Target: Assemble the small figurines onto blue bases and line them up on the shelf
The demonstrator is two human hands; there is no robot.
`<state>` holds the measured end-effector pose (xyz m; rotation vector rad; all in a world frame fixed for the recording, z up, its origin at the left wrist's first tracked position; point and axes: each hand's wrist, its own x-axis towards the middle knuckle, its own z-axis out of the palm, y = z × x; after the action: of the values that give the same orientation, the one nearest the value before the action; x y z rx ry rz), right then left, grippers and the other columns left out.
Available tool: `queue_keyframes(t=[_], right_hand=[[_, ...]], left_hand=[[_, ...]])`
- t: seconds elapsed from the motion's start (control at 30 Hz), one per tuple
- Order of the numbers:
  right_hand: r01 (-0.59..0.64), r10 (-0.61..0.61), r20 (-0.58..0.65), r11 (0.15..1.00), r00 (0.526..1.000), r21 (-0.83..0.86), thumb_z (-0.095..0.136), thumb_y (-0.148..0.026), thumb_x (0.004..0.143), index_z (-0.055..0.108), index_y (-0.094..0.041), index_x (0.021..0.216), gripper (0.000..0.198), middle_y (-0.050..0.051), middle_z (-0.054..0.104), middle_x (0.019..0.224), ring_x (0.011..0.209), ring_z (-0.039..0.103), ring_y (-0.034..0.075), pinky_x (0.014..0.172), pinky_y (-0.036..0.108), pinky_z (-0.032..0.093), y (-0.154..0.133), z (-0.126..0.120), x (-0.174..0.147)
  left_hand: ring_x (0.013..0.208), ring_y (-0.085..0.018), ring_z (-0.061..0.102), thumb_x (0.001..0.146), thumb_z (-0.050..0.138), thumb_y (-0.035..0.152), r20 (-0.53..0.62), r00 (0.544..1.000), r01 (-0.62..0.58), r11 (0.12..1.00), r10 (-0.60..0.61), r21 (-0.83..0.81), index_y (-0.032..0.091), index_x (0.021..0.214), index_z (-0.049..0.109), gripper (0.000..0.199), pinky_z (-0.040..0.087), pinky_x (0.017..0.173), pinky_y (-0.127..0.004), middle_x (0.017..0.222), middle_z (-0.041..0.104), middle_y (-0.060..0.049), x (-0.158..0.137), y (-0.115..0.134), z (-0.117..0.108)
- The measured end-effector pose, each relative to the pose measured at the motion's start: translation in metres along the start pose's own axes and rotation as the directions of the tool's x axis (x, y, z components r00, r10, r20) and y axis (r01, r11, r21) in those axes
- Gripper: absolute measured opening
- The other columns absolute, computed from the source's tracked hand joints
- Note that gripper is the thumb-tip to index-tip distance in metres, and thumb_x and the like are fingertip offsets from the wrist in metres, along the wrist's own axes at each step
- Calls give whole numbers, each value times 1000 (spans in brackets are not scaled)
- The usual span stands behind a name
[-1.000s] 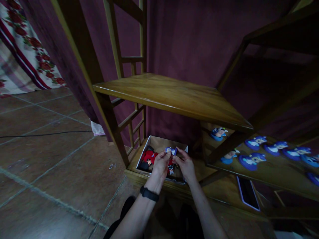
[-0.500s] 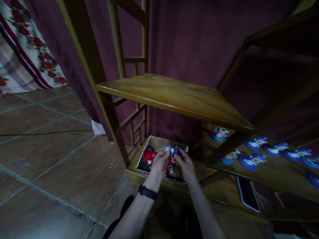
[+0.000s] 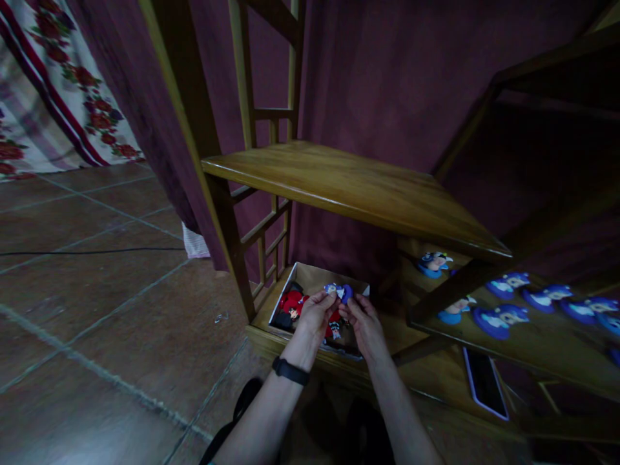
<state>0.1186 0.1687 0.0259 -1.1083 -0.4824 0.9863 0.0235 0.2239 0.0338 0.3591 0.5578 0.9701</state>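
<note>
Over an open box, a small blue-and-white figurine with a round purple-blue base lies sideways in my grasp. My left hand pinches it by the body, with a dark band on that wrist. At the base's edge are the closed fingers of my right hand; the exact contact is partly hidden. Inside the box lie red figures and dark pieces, some covered by my hands.
A wooden shelf board juts out above the box. To the right, several blue figurines stand on another shelf, beside slanting wooden posts. A phone lies on the lower board. A black cable crosses the tiled floor.
The view has shifted slightly, so the shelves sit a little farther right. The figurine's base has turned to show more of its round face, and my right fingers have slid lower along its edge.
</note>
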Motion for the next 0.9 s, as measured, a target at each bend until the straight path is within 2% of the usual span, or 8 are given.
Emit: queue_keyframes(t=[0.3, 0.6, 0.77, 0.9], right_hand=[[47, -48, -15, 998, 999, -29, 71, -37, 61, 60, -19, 87, 33, 2, 67, 80, 70, 65, 16, 70, 31, 55, 2, 2, 0], [109, -121, -55, 975, 991, -192, 67, -42, 64, 63, -19, 97, 41, 2, 69, 77, 68, 65, 17, 72, 34, 54, 2, 5, -3], [143, -166, -53, 943, 985, -301, 64, -46, 65, 63, -19, 104, 47, 3, 70, 79, 69, 66, 20, 68, 36, 54, 6, 7, -5], [164, -185, -38, 935, 982, -313, 59, -46, 69, 62, -22, 106, 44, 3, 71, 85, 73, 65, 21, 68, 35, 53, 6, 12, -10]], left_hand=[[65, -12, 60, 57, 74, 12, 5, 1000, 22, 999, -22, -36, 10, 70, 65, 16, 47, 72, -25, 69, 66, -5, 1, -2, -3], [67, -12, 61, 53, 76, 17, 11, 997, -71, 997, 71, -6, 11, 73, 66, 23, 45, 71, -24, 72, 67, -5, 3, -12, -1], [59, -12, 59, 52, 77, 25, -41, 984, -166, 982, 171, 93, 11, 74, 65, 29, 46, 61, -24, 69, 66, -5, 2, -18, 2], [59, -12, 58, 54, 76, 29, -48, 973, -215, 964, 225, 158, 12, 78, 65, 32, 45, 58, -24, 72, 66, -5, -1, -22, 3]])
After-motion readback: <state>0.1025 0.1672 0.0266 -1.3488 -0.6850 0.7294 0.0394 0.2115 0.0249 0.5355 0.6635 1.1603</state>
